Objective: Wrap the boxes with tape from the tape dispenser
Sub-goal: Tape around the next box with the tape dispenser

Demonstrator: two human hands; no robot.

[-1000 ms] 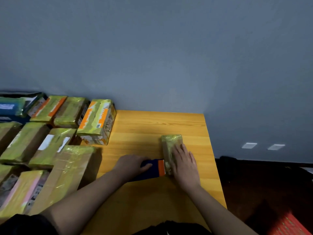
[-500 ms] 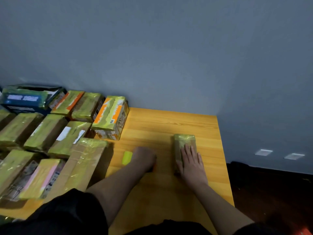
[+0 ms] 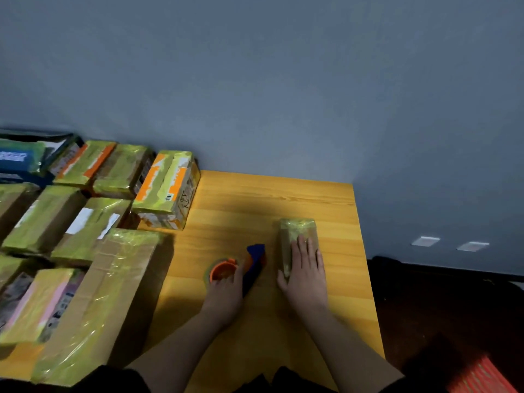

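Dispenser now tipped up: our left hand [image 3: 225,290] grips the blue-orange plastic tape dispenser [image 3: 241,268]. Right hand [image 3: 304,268] lies flat on the small tape-wrapped box [image 3: 295,231]; we judge it light, slick, best pinned from above.

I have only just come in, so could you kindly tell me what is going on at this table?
A person is taping up parcels at a wooden table. The right hand lies flat on a small box already covered in yellowish tape, holding it down. The left hand grips the tape dispenser, blue with an orange reel, which sits on the table just left of that box. A crowd of taped boxes fills the left side.
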